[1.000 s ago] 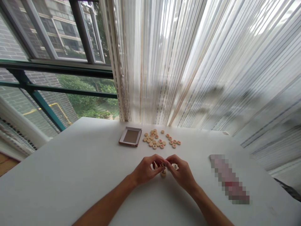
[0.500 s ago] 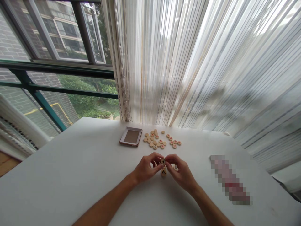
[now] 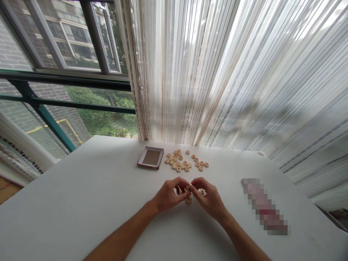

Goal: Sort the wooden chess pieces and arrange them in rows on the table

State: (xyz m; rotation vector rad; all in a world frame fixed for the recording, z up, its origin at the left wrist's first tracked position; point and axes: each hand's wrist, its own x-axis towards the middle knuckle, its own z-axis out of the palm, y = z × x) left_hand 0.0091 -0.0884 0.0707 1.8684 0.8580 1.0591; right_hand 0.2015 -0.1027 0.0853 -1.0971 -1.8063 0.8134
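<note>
Between the fingertips of my left hand point(image 3: 169, 195) and my right hand point(image 3: 208, 199) is a round wooden Chinese chess piece point(image 3: 188, 189) with a black character. Both hands pinch it from either side, partly covering its face. Just below it, close to my left fingertips, another piece with a black mark point(image 3: 188, 199) shows. A further black-marked piece point(image 3: 202, 192) sits in the hollow of my right hand, seemingly on the table. My fingers hide whatever else lies under them.
Beyond my hands several chess pieces point(image 3: 171, 162) lie scattered, some face down. Red-marked ones point(image 3: 201, 168) are to their right. An open, shallow box point(image 3: 151, 158) stands left of them. A blurred-out pinkish item point(image 3: 265, 206) lies right on the white table point(image 3: 108, 188). Curtains point(image 3: 174, 72) hang behind.
The held chess piece has come down slightly, nearer the piece below it, and my fingers now cover more of its face. Both hands stay in nearly the same place.
</note>
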